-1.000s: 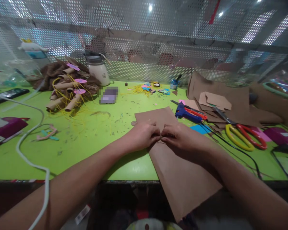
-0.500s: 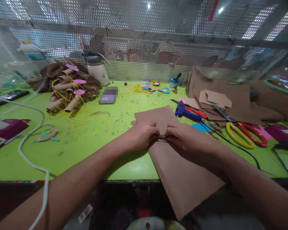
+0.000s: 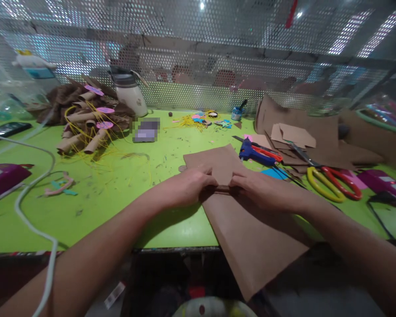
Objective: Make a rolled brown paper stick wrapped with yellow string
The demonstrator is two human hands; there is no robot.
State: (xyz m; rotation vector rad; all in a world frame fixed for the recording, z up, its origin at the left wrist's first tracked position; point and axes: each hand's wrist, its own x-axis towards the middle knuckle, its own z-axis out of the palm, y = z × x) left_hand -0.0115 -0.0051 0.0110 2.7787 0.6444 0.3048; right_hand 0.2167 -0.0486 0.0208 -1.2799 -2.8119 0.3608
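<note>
While our left hand (image 3: 203, 180) and right hand (image 3: 247, 182) pinch a narrow brown strip (image 3: 223, 189) lying across the brown paper (image 3: 251, 246), which overhangs the near edge of the green table (image 3: 171, 229), we seem to be folding or rolling it; the next turn likely calls for even pressure.

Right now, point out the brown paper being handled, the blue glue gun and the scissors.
Brown paper (image 3: 249, 237), head view: near flat part.
Glue gun (image 3: 258, 156), head view: blue handle.
Scissors (image 3: 311, 162), head view: blades near the handles.

Paper sheet (image 3: 251, 242) on the table (image 3: 108, 189), between tubes (image 3: 97, 141) left and scissors (image 3: 313, 169) right
</note>
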